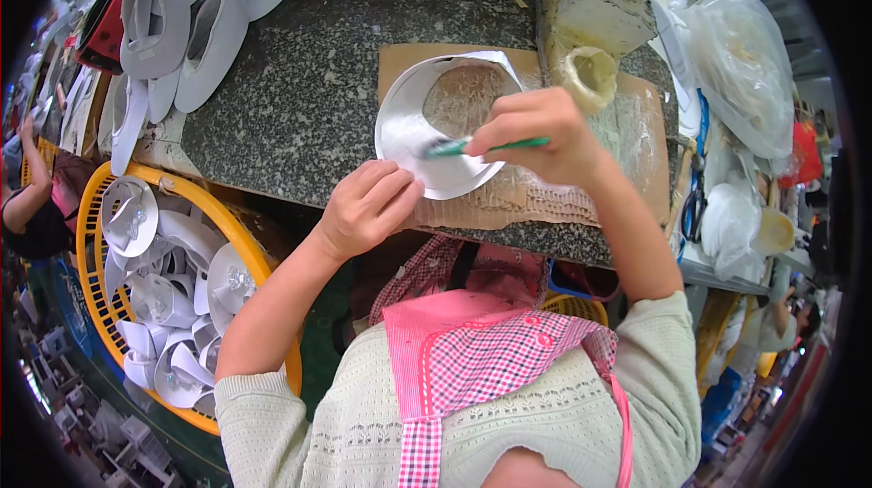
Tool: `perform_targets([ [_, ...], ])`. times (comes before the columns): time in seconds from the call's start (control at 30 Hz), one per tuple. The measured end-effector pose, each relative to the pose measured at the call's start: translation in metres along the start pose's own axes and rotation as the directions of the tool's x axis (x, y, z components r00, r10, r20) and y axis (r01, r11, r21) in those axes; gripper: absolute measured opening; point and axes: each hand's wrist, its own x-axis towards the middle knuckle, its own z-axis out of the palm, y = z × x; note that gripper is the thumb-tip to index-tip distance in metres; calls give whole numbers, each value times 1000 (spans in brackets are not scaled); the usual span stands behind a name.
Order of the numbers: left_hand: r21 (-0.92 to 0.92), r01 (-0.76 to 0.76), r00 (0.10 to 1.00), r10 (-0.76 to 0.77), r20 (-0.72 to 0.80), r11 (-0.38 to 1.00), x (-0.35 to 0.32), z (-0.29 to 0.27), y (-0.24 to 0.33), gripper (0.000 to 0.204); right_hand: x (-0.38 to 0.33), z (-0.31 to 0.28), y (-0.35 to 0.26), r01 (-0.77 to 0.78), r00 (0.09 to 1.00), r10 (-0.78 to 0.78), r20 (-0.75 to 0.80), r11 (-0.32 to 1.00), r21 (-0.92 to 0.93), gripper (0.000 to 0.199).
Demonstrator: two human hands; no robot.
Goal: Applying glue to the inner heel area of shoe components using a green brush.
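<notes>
My right hand (538,136) grips a brush (495,145) with a green handle. Its bristle end rests on the inner face of a white visor-shaped piece (400,129), which has a wide curved brim and a band closed into a loop. With fingers closed on the lower left rim of this visor, my left hand (371,207) holds it against a brown cardboard sheet (636,138). The cardboard is coated with pale, dried residue around the visor. Right of the visor, close behind my right hand, is a crusted plastic jug (590,75) with a round opening.
A speckled dark stone tabletop (291,98) lies under the cardboard. Several white visors (213,52) are piled along its far and left edges. A yellow plastic basket (245,238) of visors stands at the lower left. Clear plastic bags (740,61) are on the right. Other people work at both sides.
</notes>
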Motion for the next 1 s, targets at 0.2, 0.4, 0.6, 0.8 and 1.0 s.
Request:
perform_targets([
  [0.2,18,-22,999,22,-25,1000,-1,2,0,34,13,0,2,124,992,-124,4,992,-21,12],
  [0.4,54,-42,999,43,-14,998,-2,2,-2,30,15,-6,-2,19,993,-11,-114,998,66,16],
  [0.6,53,-34,999,35,-23,998,-1,3,-1,29,3,-9,-2,-12,999,9,38,995,96,14],
  [0.8,41,-13,999,14,-37,999,1,6,3,29,19,15,13,60,983,-69,-172,996,-59,19],
  [1.0,67,-26,999,28,-37,997,-6,7,1,29,-15,-9,3,-77,994,92,-64,975,208,18],
])
